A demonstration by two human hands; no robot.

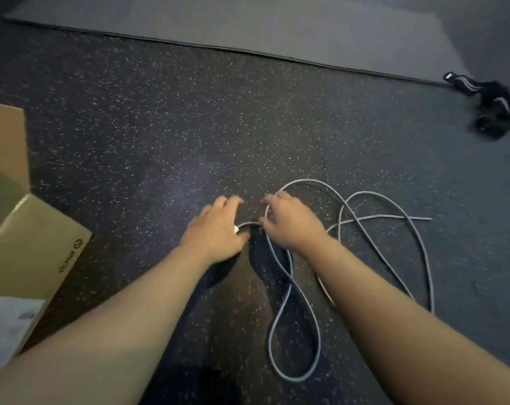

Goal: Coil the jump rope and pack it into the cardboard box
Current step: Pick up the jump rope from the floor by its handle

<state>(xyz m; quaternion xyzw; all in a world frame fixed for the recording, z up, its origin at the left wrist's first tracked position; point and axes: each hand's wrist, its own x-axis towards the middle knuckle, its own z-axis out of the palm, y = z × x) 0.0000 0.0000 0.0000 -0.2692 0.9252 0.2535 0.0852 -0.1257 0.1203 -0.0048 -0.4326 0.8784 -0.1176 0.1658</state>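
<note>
A grey jump rope [294, 293] lies in loose loops on the dark speckled floor, at centre and right. One loop hangs down toward me; other loops spread right, with a free end pointing right. My left hand [216, 232] is closed around the rope near a white tip. My right hand [289, 220] pinches the rope just to the right of it, with the fingers curled over a strand. The cardboard box [29, 247] stands at the left edge with its flap up, apart from both hands.
A grey mat [248, 21] covers the far floor, its edge running across the top. Black straps with white stripes [493, 103] lie at the far right. A white paper label [5, 325] is on the box's near side.
</note>
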